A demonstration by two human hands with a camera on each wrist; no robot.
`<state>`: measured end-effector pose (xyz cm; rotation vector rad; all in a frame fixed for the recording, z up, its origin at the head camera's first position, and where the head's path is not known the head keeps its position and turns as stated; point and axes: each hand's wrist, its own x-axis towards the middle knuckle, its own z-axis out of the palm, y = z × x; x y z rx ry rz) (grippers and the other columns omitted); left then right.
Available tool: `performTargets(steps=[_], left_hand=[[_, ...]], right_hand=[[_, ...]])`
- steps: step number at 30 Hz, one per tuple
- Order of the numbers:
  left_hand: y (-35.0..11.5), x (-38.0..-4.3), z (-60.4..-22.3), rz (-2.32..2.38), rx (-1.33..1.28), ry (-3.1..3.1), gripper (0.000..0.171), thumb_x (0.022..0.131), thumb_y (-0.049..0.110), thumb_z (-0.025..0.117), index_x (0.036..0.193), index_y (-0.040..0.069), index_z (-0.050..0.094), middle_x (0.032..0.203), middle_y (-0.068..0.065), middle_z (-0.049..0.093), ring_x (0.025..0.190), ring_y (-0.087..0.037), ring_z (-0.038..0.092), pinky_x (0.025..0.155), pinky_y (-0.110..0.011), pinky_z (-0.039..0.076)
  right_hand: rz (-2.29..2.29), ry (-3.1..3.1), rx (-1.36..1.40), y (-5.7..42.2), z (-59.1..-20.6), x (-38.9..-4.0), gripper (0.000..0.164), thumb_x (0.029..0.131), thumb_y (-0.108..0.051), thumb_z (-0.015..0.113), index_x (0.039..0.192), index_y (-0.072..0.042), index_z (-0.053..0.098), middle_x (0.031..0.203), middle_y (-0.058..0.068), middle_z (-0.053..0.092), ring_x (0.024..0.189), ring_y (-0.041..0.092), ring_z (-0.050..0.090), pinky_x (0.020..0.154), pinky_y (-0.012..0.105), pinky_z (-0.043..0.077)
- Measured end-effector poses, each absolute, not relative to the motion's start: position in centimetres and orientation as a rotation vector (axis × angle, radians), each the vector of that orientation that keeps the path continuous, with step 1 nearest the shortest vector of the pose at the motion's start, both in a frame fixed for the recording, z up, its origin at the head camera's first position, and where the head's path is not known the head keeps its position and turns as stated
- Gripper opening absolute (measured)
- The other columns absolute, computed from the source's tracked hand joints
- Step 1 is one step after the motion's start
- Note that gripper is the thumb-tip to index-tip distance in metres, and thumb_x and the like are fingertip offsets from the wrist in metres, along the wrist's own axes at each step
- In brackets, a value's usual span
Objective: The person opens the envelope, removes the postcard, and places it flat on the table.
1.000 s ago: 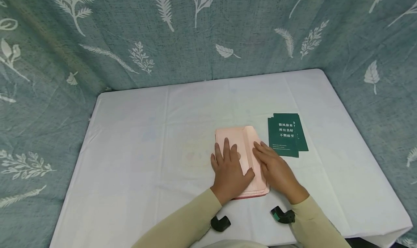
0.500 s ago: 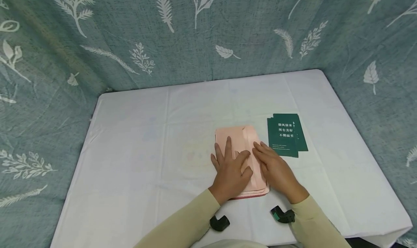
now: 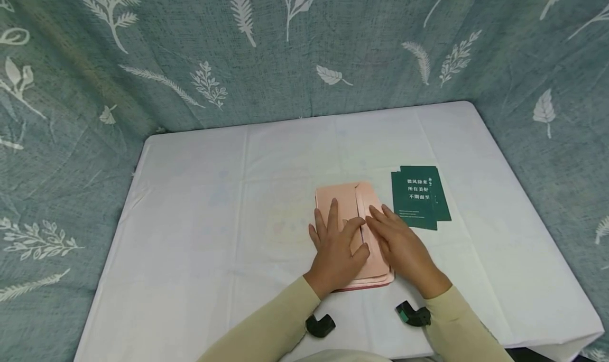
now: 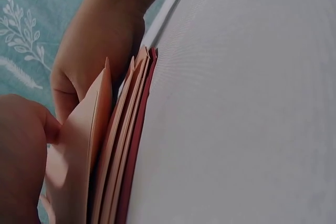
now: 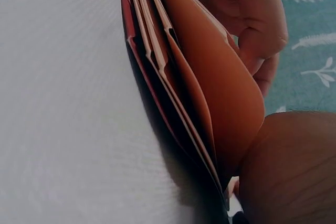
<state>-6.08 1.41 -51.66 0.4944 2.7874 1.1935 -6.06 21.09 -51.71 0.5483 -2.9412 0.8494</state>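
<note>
A pink paper envelope (image 3: 333, 195) lies on top of a stack of envelopes, its long flap (image 3: 367, 195) along the right side. My left hand (image 3: 335, 256) rests on it, fingers spread, index and thumb reaching toward the flap's edge. The right hand (image 3: 404, 246) lies along the flap with its fingers straight and side by side. In the left wrist view the top envelope (image 4: 76, 161) bows up from the lower ones (image 4: 118, 145). In the right wrist view a gap shows between its raised orange-lit sheet (image 5: 215, 77) and the layers below. A dark red layer (image 4: 139, 129) forms the bottom.
Two overlapping green cards (image 3: 413, 201) with white lettering lie right of the stack. A white cloth (image 3: 214, 203) covers the table. A leaf-patterned teal curtain (image 3: 266, 71) hangs behind and at the sides. Black wrist cameras (image 3: 320, 326) sit under the sleeves.
My left index finger has moved from straight ahead toward the flap's edge. A dark slit has appeared between flap and envelope body, and the right fingertips have shifted slightly left. The cards stay put.
</note>
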Motion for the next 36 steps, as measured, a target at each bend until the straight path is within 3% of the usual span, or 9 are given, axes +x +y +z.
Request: performTargets(steps=[6,15,24,36], left_hand=[[1.27,-5.98,-51.48,1.224,0.483,2.749,0.051,0.097,0.029,0.057,0.147,0.024,0.065,0.18,-0.018,0.002,0.157,-0.057,-0.017,0.112,-0.084,-0.007],[1.29,-6.0,-51.4,1.223,0.484,2.748,0.055,0.097,0.029,0.056,0.151,0.023,0.063,0.18,-0.019,0.002,0.157,-0.058,-0.016,0.112,-0.085,-0.005],[1.26,-5.93,-51.35,1.204,0.476,2.76,0.052,0.098,0.029,0.056,0.149,0.026,0.063,0.18,-0.018,0.002,0.158,-0.057,-0.015,0.113,-0.085,-0.004],[1.34,-6.0,-51.42,1.168,0.472,2.767,0.047,0.099,0.03,0.056,0.145,0.023,0.065,0.18,-0.018,0.003,0.158,-0.057,-0.014,0.114,-0.084,-0.004]], right_hand=[[0.794,-2.904,0.694,20.95,-51.91,-6.13,0.051,0.102,0.004,0.071,0.152,-0.002,0.063,0.163,0.013,0.051,0.157,0.042,0.034,0.12,0.064,0.033],[0.803,-2.924,0.743,21.06,-51.81,-5.97,0.053,0.104,0.006,0.065,0.156,0.002,0.055,0.165,0.015,0.048,0.156,0.037,0.038,0.122,0.057,0.032],[0.776,-2.957,0.776,20.86,-51.8,-6.01,0.048,0.102,0.001,0.072,0.149,-0.005,0.066,0.159,0.012,0.056,0.155,0.042,0.038,0.121,0.065,0.031],[0.787,-2.989,0.764,20.75,-51.66,-5.73,0.046,0.104,-0.006,0.072,0.15,-0.008,0.067,0.156,0.008,0.06,0.156,0.037,0.037,0.123,0.066,0.024]])
